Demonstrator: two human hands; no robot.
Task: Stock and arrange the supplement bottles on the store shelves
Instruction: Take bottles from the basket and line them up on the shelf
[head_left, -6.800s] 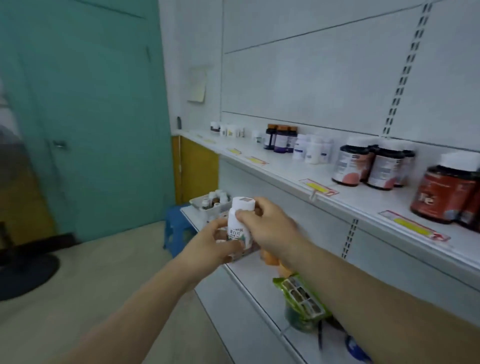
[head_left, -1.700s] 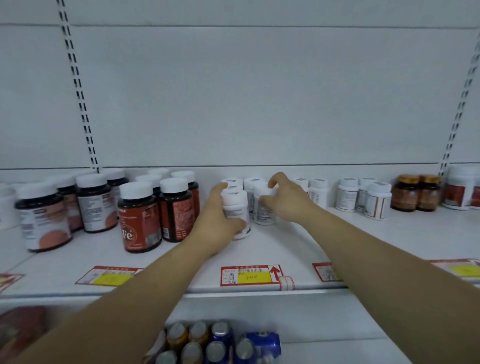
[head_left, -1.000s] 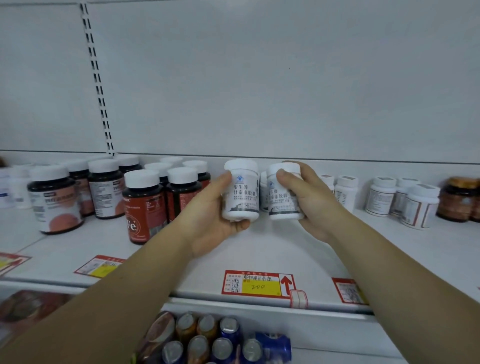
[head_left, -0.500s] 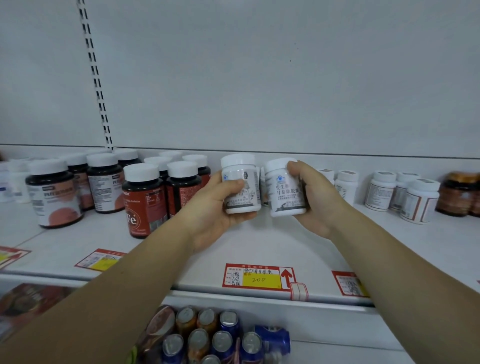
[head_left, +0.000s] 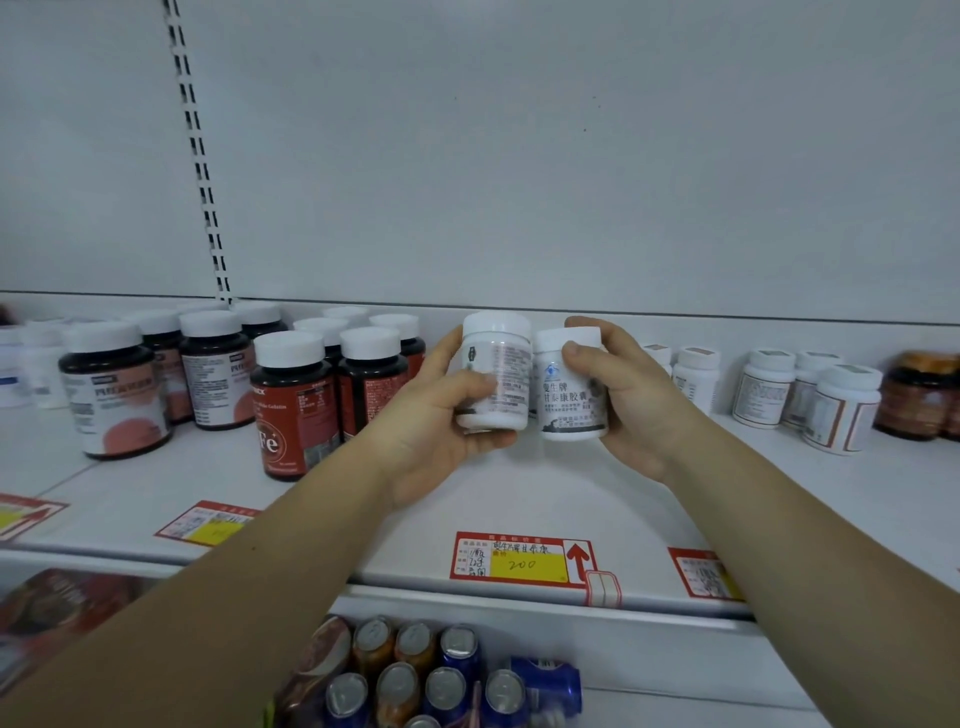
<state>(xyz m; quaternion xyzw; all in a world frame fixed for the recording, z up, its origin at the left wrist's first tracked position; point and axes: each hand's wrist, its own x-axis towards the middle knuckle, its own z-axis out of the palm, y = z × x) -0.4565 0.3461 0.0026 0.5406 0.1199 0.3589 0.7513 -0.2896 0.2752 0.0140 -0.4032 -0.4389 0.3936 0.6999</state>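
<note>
Head view: two white supplement bottles are held upright side by side, almost touching, a little above the shelf (head_left: 524, 499). The left hand (head_left: 436, 431) has its grip clamped on the left bottle (head_left: 501, 371); the right hand (head_left: 631, 410) has its grip clamped on the right bottle (head_left: 569, 408). On the shelf, dark red-label bottles (head_left: 293, 410) stand to the left and small white bottles (head_left: 841, 410) to the right. A price tag (head_left: 519, 561) is at the front edge, with drink cans (head_left: 441, 675) below.

The left hand (head_left: 441, 415) and right hand (head_left: 631, 400) each grip a white bottle above the shelf (head_left: 545, 499).
</note>
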